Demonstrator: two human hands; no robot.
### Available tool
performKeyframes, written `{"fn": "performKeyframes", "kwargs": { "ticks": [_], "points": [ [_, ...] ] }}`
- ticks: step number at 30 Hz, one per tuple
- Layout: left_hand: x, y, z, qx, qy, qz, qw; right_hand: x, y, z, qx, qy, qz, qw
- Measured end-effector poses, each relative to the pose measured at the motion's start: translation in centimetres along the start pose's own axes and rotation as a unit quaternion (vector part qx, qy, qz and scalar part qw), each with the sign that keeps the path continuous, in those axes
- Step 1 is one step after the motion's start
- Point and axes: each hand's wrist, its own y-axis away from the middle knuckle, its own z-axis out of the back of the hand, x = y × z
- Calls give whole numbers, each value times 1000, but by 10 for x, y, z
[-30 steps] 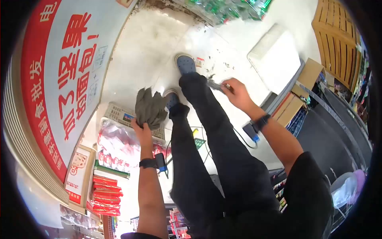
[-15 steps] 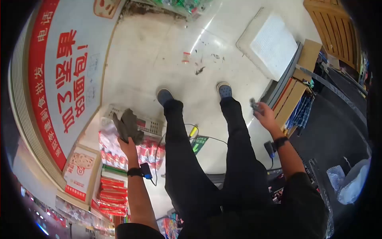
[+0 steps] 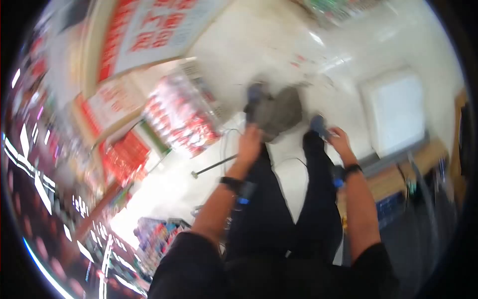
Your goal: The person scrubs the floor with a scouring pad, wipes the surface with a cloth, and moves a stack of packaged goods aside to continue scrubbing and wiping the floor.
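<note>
In the head view, my left hand is closed on a grey-brown cloth, which hangs spread out in front of my left shoe and partly covers it. To the right, my right hand is held above the floor close to my right shoe. Its fingers pinch a small grey clump, blurred and partly lost against the shoe. Both wrists wear dark bands with small devices on them.
Red-and-white packaged goods stand on the left, below a printed sign board. A white foam box lies at the right, beside cardboard boxes. Cables and a thin rod lie near my left leg.
The view has turned and blurred. My left hand has carried the cloth rightward, nearer my right hand, and the cloth hangs more spread out. The grey clump stays in my right hand.
</note>
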Motion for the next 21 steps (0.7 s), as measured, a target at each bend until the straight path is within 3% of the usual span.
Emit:
{"fn": "performKeyframes", "kwargs": {
  "ticks": [1,2,3,4,5,7,9,10,12,16,18,19,20,21],
  "points": [
    [-1,16,-21,-28,-17,-101,994,0,-2,7,78,-131,54,987],
    [-58,19,14,33,28,18,999,6,-5,13,84,-27,22,996],
    [-59,34,-23,118,209,115,964,13,-2,23,28,64,34,997],
    [-63,52,-77,82,277,64,955,-46,-20,38,70,-78,66,992],
    [-69,58,-99,91,295,81,948,-74,-30,44,55,-31,64,996],
    [-109,72,-101,123,331,96,931,-57,-8,48,74,-35,-6,997],
    [-105,78,-143,62,286,15,956,-75,-3,52,72,-35,-12,997],
    [-100,63,-122,67,289,11,955,-81,-14,50,71,14,-50,996],
    [-106,55,-114,106,330,80,935,-98,-17,46,63,51,-77,994],
    [-78,46,-128,31,280,131,950,-83,-8,27,-16,140,27,990],
    [-65,41,-107,28,298,148,943,-76,-8,18,-71,189,86,976],
    [-57,40,-108,26,317,174,932,-68,-8,14,-52,153,100,982],
    [-45,36,-110,30,250,188,949,-63,-10,5,-59,172,111,977],
    [-27,36,-120,-23,266,162,950,-64,-14,-3,-57,155,172,971]
  ]
}}
